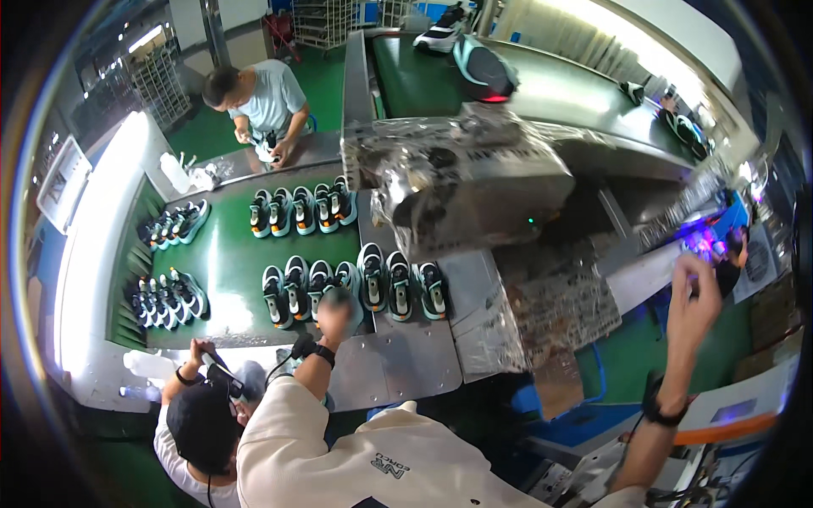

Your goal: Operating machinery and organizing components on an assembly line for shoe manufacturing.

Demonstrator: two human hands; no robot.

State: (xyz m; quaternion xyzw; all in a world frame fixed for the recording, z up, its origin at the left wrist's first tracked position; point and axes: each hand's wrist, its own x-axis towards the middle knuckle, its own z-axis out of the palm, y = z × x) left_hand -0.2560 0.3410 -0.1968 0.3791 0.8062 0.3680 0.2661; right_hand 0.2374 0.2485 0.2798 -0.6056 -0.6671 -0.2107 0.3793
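My left hand (332, 320), with a black band at the wrist, reaches over the near row of sneakers. It is at the near end of a black, white and pale-teal sneaker (346, 277). A blurred dark-grey patch lies at the fingers, so their grip is smeared. To its right, another sneaker (399, 286) stands with its neighbours on the metal plate (394, 366). Off to the right, my right hand (694, 292) is raised with curled fingers, away from the sneakers; what they hold, if anything, is hidden. Its wrist also bears a black band.
Several more sneakers stand in rows on the green conveyor (229, 254). A plastic-wrapped machine (474, 186) stands right of it. A raised belt (559, 72) carries shoes behind. One co-worker (262, 102) handles a shoe across the conveyor; another, in a black cap (203, 423), is close on my left.
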